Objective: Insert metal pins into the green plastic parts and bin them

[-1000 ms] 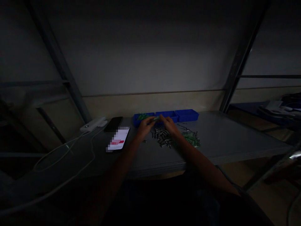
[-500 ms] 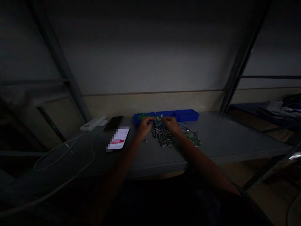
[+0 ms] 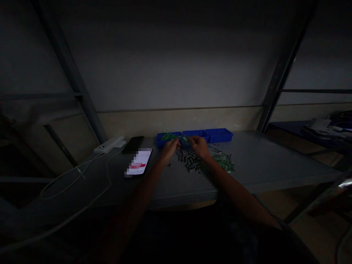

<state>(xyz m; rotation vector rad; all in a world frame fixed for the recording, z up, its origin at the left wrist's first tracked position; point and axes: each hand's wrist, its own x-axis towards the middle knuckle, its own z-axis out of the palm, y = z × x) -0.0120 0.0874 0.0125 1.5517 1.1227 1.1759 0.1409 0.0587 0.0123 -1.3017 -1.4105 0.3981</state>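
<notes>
Between my two hands is a small clear plastic bag [image 3: 185, 139] with a greenish tint; its contents are too dim to make out. My left hand [image 3: 171, 147] is closed, pinching the bag's left side. On the other side, my right hand [image 3: 200, 146] has its fingers pressed together at the bag's right edge. Just below the bag lies a heap of small metal cylinders [image 3: 189, 158] on the grey table [image 3: 261, 154]. A pile of green-marked clear packets [image 3: 223, 162] rests right of the heap, beside my right forearm.
Behind my hands stand a left blue bin [image 3: 160, 140] holding green packets, a middle blue bin [image 3: 199, 135] and a right blue bin [image 3: 219, 135]. On the left are a lit phone [image 3: 139, 161], a dark phone [image 3: 133, 144], a white power bank [image 3: 106, 145] and a white cable [image 3: 108, 176].
My left fingers, raised and partly apart before, have come down and closed on the bag's side. The bag appears flatter between my hands. My right hand has barely moved.
</notes>
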